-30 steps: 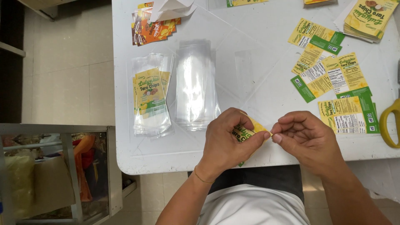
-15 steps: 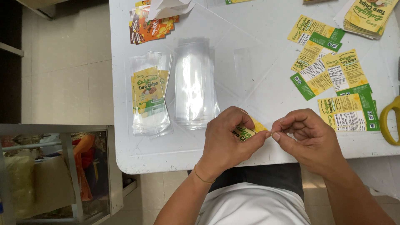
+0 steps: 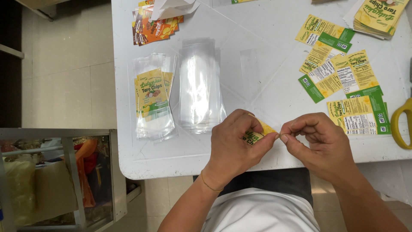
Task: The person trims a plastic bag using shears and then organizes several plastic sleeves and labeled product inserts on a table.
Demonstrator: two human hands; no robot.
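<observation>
My left hand (image 3: pixel 235 144) is curled around a small yellow and green sticker label (image 3: pixel 257 134) at the near edge of the white table (image 3: pixel 266 81). Only a bit of the label shows between the fingers. My right hand (image 3: pixel 319 144) pinches the label's right corner with thumb and forefinger. Just beyond my left hand lies a stack of clear plastic bags (image 3: pixel 200 83). To its left lies a pile of clear bags with yellow labels on them (image 3: pixel 153 101).
Loose yellow and green labels (image 3: pixel 341 81) are spread at the right, with a stack of them (image 3: pixel 377 15) at the far right corner. Orange packets (image 3: pixel 152 25) lie at the far left. A yellow scissors handle (image 3: pixel 401 124) shows at the right edge. A metal-framed cart (image 3: pixel 64 180) stands left of the table.
The view has shifted slightly. Both hands stay at the table's near edge on the label, with the right fingertips working at its corner.
</observation>
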